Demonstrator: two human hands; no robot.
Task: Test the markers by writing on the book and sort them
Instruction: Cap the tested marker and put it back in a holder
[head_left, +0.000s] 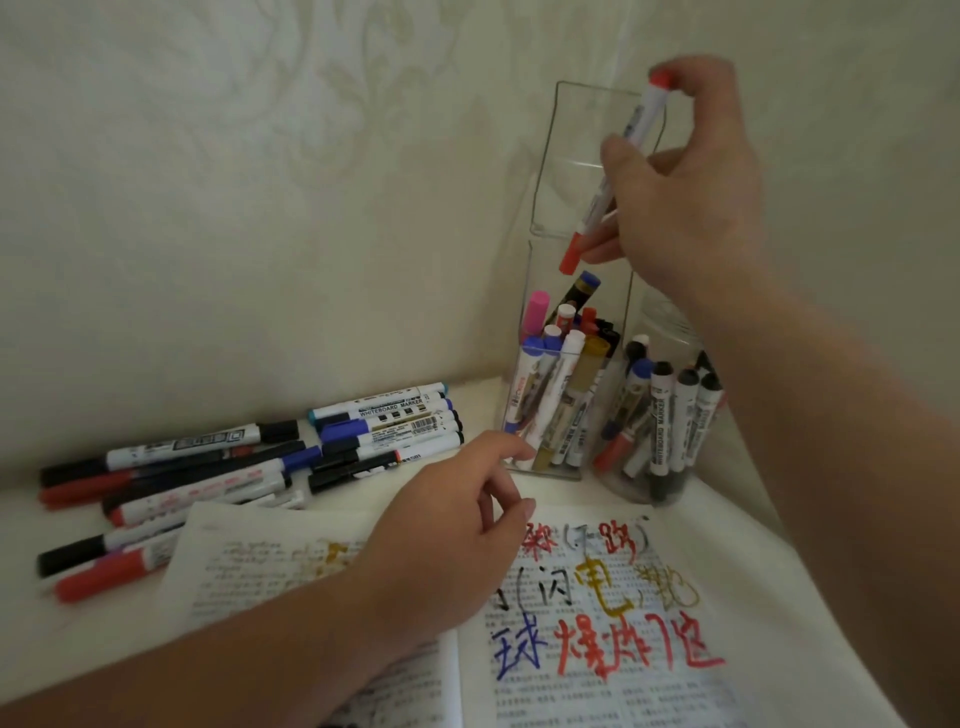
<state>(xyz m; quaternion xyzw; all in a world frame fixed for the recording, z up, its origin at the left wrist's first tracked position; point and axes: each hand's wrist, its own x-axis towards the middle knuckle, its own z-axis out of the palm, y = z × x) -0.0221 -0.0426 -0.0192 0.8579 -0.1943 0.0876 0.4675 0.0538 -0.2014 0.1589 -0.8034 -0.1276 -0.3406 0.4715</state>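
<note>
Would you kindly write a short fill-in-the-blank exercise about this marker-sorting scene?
1. The right hand holds a marker with a ____ cap over the tall clear container.
2. The left hand, above the open book, holds ____.
3. The large blue and red characters sit on the book's ____ page.
Missing words: red; nothing; right.

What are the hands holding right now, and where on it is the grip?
The right hand grips a white whiteboard marker with red ends by its white barrel, one fingertip on its upper red end. The left hand holds nothing.
</note>
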